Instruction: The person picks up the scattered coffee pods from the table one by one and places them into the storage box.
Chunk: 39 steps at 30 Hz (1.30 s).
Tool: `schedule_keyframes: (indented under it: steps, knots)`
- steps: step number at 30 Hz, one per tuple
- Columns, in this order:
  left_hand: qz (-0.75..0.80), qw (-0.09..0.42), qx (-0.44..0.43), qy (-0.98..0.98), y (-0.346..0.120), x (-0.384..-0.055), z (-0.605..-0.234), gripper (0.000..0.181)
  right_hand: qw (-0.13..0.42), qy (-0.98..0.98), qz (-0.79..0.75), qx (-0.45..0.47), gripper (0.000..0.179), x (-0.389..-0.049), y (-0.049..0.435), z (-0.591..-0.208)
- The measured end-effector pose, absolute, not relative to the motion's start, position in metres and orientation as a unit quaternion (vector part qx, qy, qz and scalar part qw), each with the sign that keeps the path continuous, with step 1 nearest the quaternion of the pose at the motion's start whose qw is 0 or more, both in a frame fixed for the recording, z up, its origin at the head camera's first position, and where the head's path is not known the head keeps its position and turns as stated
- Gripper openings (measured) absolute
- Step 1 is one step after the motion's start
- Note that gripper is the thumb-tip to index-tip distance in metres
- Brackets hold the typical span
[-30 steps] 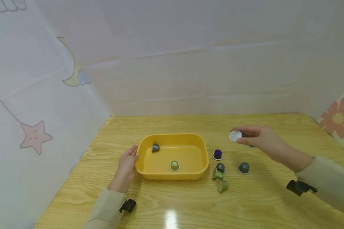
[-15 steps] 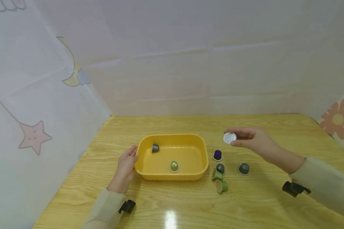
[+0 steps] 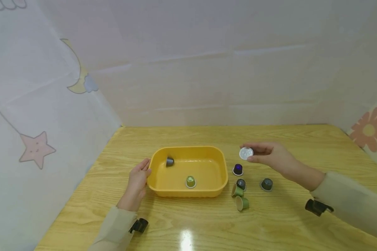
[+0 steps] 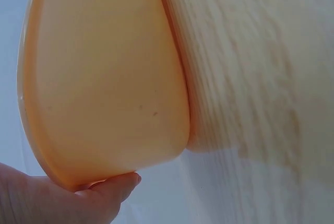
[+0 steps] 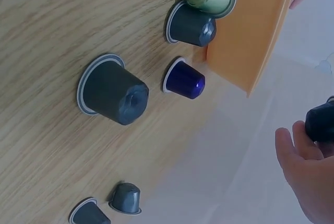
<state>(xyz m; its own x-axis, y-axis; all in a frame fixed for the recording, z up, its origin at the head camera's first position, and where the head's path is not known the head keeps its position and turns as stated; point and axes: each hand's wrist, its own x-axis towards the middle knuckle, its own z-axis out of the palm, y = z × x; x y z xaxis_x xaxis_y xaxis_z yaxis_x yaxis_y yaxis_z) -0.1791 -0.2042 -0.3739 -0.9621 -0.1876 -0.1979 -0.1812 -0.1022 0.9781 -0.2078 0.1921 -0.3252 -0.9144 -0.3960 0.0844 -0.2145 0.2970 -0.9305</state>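
My right hand [image 3: 274, 157] pinches a coffee capsule [image 3: 246, 153] by its sides above the table, its pale foil lid toward the head camera. In the right wrist view that capsule's body [image 5: 321, 122] looks dark. My left hand [image 3: 137, 181] grips the left end of a yellow plastic bin [image 3: 188, 194], thumb at the rim. Inside the bin lie a dark grey capsule [image 3: 170, 161] and a light green capsule [image 3: 190, 182]. Right of the bin stand a purple capsule [image 3: 237, 169] and a dark capsule [image 3: 241, 184], beside two green capsules, one [image 3: 242, 203] on its side.
Another dark grey capsule [image 3: 266, 184] stands lid down farther right on the wooden table [image 3: 207, 226]. Two more dark capsules, one of them [image 5: 126, 198] near the lower edge, show in the right wrist view. A pale printed sheet [image 3: 188, 87] hangs behind the table.
My right hand has moved left with the pinched capsule, toward the yellow bin, and slightly down in the head view. The left hand and the bin stay in place.
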Motion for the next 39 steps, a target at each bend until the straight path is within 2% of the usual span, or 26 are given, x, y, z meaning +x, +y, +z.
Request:
schedule_keyframes:
  steps: [31, 39]
  knots:
    - [-0.735, 0.005, 0.141, -0.663, -0.204, -0.178, -0.373, 0.052, 0.135, 0.792, -0.565, -0.187, 0.058, -0.217, 0.148, -0.329]
    - [-0.732, 0.004, 0.137, -0.668, -0.205, -0.177, -0.373, 0.052, 0.141, 0.786, -0.569, -0.197, 0.055, -0.221, 0.142, -0.333]
